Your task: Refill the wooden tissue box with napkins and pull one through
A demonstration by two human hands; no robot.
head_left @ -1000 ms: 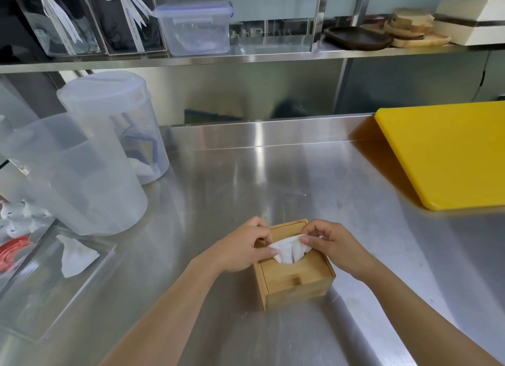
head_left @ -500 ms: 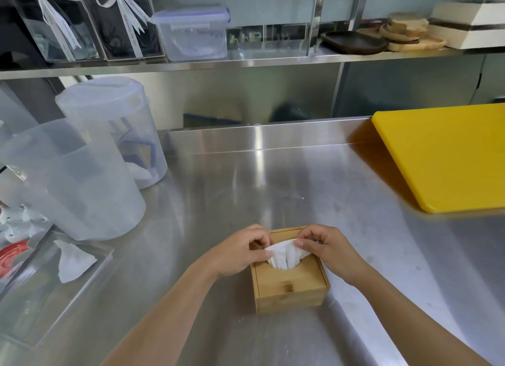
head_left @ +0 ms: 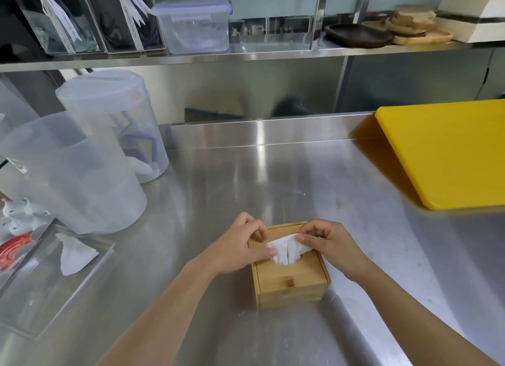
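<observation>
1. On the steel counter [head_left: 218, 174] just in front of you sits the wooden tissue box [head_left: 291, 276], square, lid on, its near face turned toward you.
2. Through the round opening in the box's top a white napkin [head_left: 285, 249] sticks up, crumpled and fanned out.
3. Your left hand [head_left: 240, 246] rests against the box's left top edge, fingers curled; its thumb tip presses on the napkin's left side, pinching it.
4. Your right hand [head_left: 328, 242] curls over the box's far right corner, thumb and forefinger closed on the napkin's upper right part.
5. Both hands thus have hold of the same napkin, one on each side, right above the opening.
6. To your left stand two clear plastic pitchers [head_left: 82, 174], the nearer one partly in front of the lidded one behind it.
7. Farther left lies a clear tray [head_left: 41, 292] with a loose white napkin piece [head_left: 73, 256] in it.
8. At your right a yellow cutting board [head_left: 451, 152] lies flat on the counter, well apart from the box.
9. Above, a shelf [head_left: 246, 55] carries a clear lidded container [head_left: 194, 26] and wooden dishes [head_left: 410, 26].
</observation>
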